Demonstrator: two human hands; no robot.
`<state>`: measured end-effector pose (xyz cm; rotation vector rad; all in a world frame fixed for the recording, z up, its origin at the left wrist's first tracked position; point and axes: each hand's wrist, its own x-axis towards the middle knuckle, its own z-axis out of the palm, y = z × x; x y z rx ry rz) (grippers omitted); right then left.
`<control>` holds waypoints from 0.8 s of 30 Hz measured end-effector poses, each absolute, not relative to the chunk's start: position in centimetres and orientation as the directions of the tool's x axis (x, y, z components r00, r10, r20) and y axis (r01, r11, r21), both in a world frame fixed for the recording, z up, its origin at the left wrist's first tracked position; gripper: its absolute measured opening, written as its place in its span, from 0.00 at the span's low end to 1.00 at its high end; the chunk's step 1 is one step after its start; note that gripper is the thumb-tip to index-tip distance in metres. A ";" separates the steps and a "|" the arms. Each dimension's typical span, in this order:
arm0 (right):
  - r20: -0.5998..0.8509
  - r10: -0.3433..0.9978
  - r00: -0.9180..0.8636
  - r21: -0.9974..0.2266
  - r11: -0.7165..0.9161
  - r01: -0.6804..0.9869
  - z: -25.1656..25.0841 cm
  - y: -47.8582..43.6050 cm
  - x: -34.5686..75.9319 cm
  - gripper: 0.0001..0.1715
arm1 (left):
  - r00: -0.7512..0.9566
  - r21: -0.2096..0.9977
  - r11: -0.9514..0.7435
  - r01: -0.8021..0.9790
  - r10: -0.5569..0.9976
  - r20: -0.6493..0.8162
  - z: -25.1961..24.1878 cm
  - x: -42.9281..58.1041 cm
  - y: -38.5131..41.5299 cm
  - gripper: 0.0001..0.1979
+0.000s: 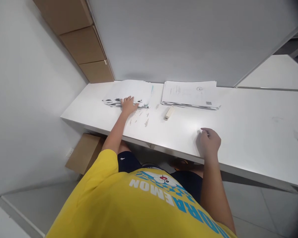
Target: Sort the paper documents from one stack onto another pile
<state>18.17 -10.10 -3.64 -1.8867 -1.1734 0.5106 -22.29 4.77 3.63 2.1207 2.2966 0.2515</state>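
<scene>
My left hand (129,105) lies on the near edge of a stack of papers (136,89), its fingers stretched out over the sheets. Dark marks and uneven layers show along that stack's near edge. To the right is a second stack of printed papers (188,92), whose top sheet has a round emblem and a small square code. A white stapler (169,113) lies between my hands, just in front of this second stack. Over the right part of the table my right hand (210,142) is closed, fingers curled inward; whatever they may hold is hidden.
The long white table (250,132) runs along a grey panel (173,43). Stacked cardboard boxes (84,44) stand at its far left corner, and another cardboard box (85,152) sits below on the left. Dark smudges mark the tabletop near the left stack.
</scene>
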 end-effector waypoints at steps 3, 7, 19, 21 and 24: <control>0.067 0.891 0.448 -0.800 -0.221 0.558 -3.7 -9.9 18.2 0.19 | -0.059 0.105 0.056 0.993 0.998 0.029 3.9 -22.5 4.3 0.32; 0.074 0.897 0.437 -0.785 -0.218 0.580 -3.9 -9.8 18.2 0.21 | -0.031 0.098 0.029 0.995 0.999 0.022 4.0 -23.2 4.2 0.29; 0.015 0.904 0.427 -0.756 -0.270 0.596 -4.3 -9.6 18.4 0.23 | 0.067 0.117 -0.074 0.990 0.996 0.061 2.3 -22.2 4.6 0.30; -0.002 0.903 0.430 -0.754 -0.284 0.593 -4.3 -9.5 18.4 0.23 | 0.133 0.106 -0.144 0.984 0.986 0.105 1.9 -21.2 4.0 0.29; -0.035 0.899 0.438 -0.755 -0.311 0.578 -4.2 -9.5 18.4 0.23 | 0.223 0.093 -0.237 0.967 0.965 0.142 1.5 -20.0 3.0 0.27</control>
